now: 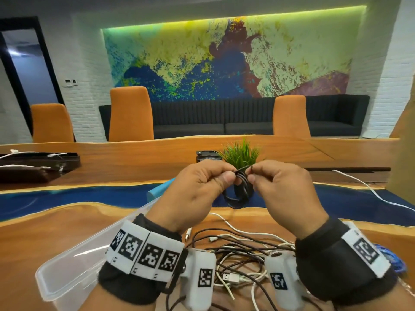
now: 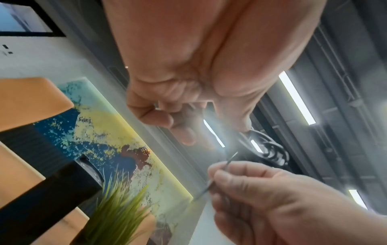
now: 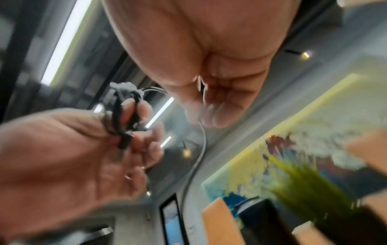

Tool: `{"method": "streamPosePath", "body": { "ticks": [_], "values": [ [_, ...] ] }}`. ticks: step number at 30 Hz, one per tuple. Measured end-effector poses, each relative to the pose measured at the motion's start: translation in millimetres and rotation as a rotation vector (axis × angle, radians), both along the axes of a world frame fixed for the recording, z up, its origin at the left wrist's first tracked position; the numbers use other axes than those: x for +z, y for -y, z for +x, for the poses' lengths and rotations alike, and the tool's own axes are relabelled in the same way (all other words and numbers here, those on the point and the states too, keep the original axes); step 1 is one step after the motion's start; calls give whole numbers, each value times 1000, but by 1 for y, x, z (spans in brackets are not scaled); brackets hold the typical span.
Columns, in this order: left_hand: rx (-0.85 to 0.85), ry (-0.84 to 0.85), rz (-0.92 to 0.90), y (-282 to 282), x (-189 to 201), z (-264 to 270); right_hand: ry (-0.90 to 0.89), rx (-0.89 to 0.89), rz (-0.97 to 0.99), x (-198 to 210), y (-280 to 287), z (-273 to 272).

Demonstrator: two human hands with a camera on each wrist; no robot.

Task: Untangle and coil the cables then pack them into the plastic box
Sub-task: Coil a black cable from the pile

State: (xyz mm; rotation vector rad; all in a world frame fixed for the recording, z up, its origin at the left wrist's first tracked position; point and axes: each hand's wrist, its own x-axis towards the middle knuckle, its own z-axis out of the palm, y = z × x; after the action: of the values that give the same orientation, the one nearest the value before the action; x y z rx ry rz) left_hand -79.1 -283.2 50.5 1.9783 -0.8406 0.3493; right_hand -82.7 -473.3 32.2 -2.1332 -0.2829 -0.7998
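A black cable coil (image 1: 240,190) hangs in the air above the table between my two hands. My left hand (image 1: 230,173) grips the top of the loops; in the right wrist view the coil (image 3: 123,114) sits among its curled fingers. My right hand (image 1: 252,173) pinches a thin dark strand at the coil's top, seen in the left wrist view as a fine strand (image 2: 217,175) between thumb and finger. A clear plastic box (image 1: 67,265) lies open under my left wrist. A tangle of black and white cables (image 1: 235,254) lies below my wrists.
A potted green plant (image 1: 240,153) stands just behind my hands, with a dark round object beside it. A light blue piece (image 1: 157,189) shows by the box's far end. A white cable (image 1: 370,189) trails off right. Dark trays with white cables sit far left.
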Motion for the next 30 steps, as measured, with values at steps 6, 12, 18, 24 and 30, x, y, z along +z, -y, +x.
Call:
{"method": "streamPosePath", "body": {
  "ticks": [6,12,18,24,30],
  "values": [
    [88,56,-145,13,-10,4,-501,433,863,17,-10,-16],
    [167,52,-287,23,-16,6,-366,418,935,14,-9,-16],
    [234,51,-360,28,-17,5,235,-81,-359,10,-14,-23],
    [287,149,-190,25,-21,4,-11,151,-301,16,-4,-23],
    [360,118,-234,2,-17,21,-197,323,-92,24,11,-22]
  ]
}}
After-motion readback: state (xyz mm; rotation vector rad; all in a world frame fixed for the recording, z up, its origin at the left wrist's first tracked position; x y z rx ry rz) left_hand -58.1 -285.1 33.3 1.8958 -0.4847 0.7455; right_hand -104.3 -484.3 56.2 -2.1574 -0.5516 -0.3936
